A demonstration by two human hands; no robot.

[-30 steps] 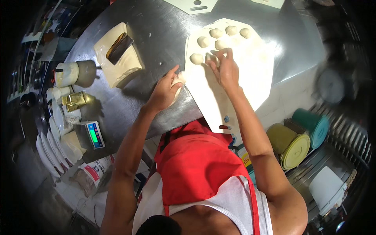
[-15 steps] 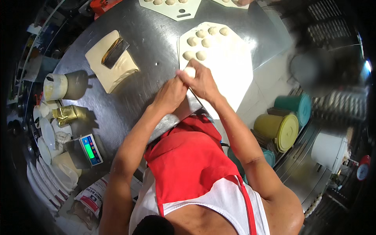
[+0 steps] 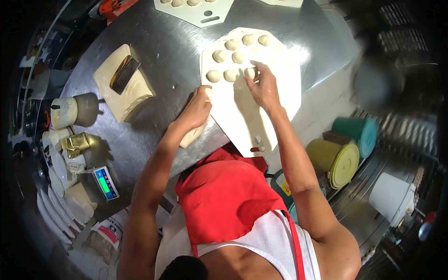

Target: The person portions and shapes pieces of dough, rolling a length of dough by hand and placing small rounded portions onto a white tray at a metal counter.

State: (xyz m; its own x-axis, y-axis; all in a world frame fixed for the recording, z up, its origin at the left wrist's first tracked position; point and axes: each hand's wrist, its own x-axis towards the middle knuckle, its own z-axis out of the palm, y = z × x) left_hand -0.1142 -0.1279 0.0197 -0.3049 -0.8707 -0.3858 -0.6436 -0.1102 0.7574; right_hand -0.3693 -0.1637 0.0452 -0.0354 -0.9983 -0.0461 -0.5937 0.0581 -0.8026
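Observation:
My left hand [image 3: 198,108] is closed round a long roll of dough [image 3: 192,136] at the edge of the white board, with the roll's near end showing below the wrist. Over the board [image 3: 224,102], my right hand [image 3: 263,87] pinches a small round dough ball [image 3: 251,73] between thumb and fingers, at the right end of the nearest row. Several dough balls [image 3: 230,75] sit in rows on the far part of the board. To the left, a slab of dough [image 3: 109,65] lies on the metal table with a dark-handled dough scraper [image 3: 124,74] on top.
A digital scale [image 3: 105,183], a gold foil pack [image 3: 78,144] and a white mug-like container [image 3: 64,112] stand along the left. Another board [image 3: 214,8] with dough balls lies at the far side. Lidded yellow [image 3: 343,165] and teal [image 3: 366,137] buckets stand at the right.
My hands were together at the board's left edge and have parted. The right moved right over the board with a dough ball; the left holds the roll, now visible.

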